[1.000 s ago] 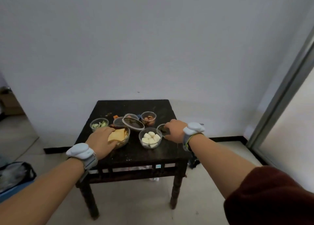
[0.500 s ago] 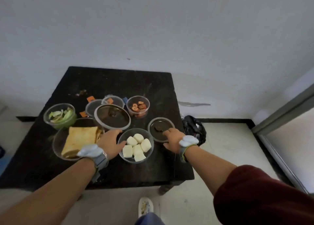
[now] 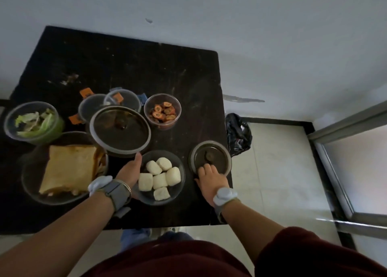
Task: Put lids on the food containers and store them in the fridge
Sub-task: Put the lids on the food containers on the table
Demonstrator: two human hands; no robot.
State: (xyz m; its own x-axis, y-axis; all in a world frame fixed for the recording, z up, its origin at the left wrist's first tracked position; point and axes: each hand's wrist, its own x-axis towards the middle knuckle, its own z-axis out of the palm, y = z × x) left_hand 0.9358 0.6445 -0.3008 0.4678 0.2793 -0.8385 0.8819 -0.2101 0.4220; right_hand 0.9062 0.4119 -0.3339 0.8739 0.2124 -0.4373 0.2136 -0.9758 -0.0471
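Note:
On the dark table (image 3: 125, 67) stand open containers: a bowl of white buns (image 3: 160, 177), a large bowl with toast (image 3: 69, 168), a bowl of greens (image 3: 33, 121) and a cup of dried fruit slices (image 3: 163, 111). A large clear lid (image 3: 120, 128) leans tilted behind the toast and bun bowls. My left hand (image 3: 129, 172) holds its near rim, thumb on top, fingers hidden. A small round lid (image 3: 210, 157) lies near the table's right front corner. My right hand (image 3: 211, 178) grips that lid's near edge with curled fingers.
Two small clear lids with orange tabs (image 3: 92, 109) (image 3: 123, 97) lie behind the large lid. A black bag (image 3: 238, 134) sits on the floor right of the table. A white wall is behind, a glass door frame (image 3: 345, 172) at the right.
The view has come closer and tilted down over the table. My left hand left the toast bowl and went to the large lid's rim. My right hand stayed at the small lid.

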